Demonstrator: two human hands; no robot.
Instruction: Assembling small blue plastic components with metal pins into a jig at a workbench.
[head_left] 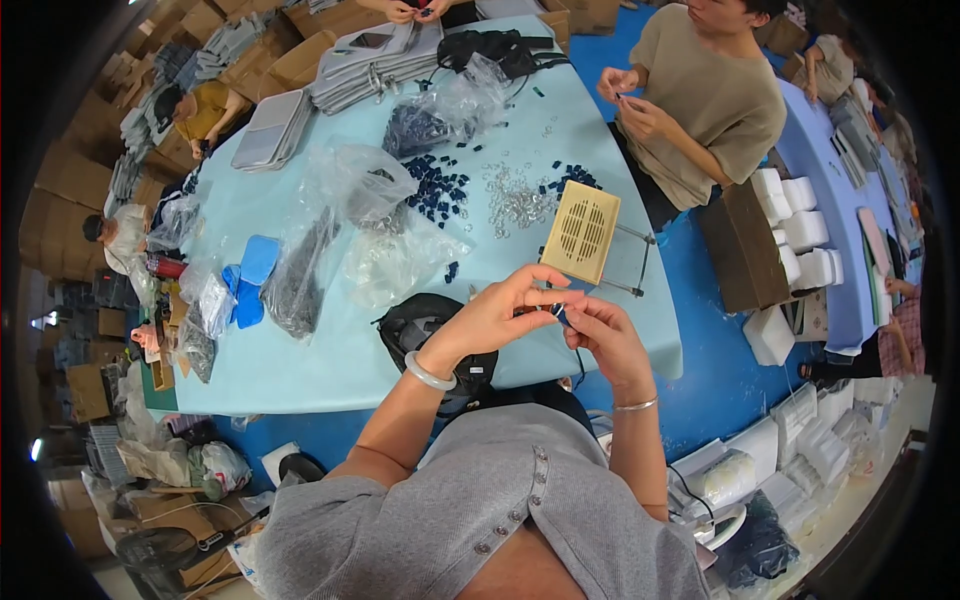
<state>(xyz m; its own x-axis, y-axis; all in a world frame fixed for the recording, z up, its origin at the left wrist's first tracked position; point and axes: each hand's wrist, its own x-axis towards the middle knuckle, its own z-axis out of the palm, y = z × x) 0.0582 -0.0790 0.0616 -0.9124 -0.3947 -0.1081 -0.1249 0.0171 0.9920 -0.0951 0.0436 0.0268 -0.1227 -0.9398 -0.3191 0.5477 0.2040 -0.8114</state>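
Note:
My left hand (pixel 497 316) and my right hand (pixel 611 345) meet above the near edge of the table. Their fingertips pinch a small dark blue piece (pixel 559 312) between them; the fingers cover most of it, so its exact kind is hidden. Just beyond my hands, a cream slotted plastic basket (pixel 581 232) sits on a metal wire frame (pixel 640 262). Farther off on the table lie a heap of small dark blue pieces (pixel 436 187) and a scatter of small clear or silvery bits (pixel 515 200). A black bag (pixel 405 328) lies partly under my left wrist.
On the light blue table (pixel 300 385) are clear plastic bags (pixel 375 190), bright blue pouches (pixel 258 262) and stacked grey cases (pixel 375 72). A co-worker (pixel 700 100) stands at the right, handling something small. White foam blocks (pixel 800 215) top a brown carton (pixel 735 245). A black fan (pixel 155 550) stands lower left.

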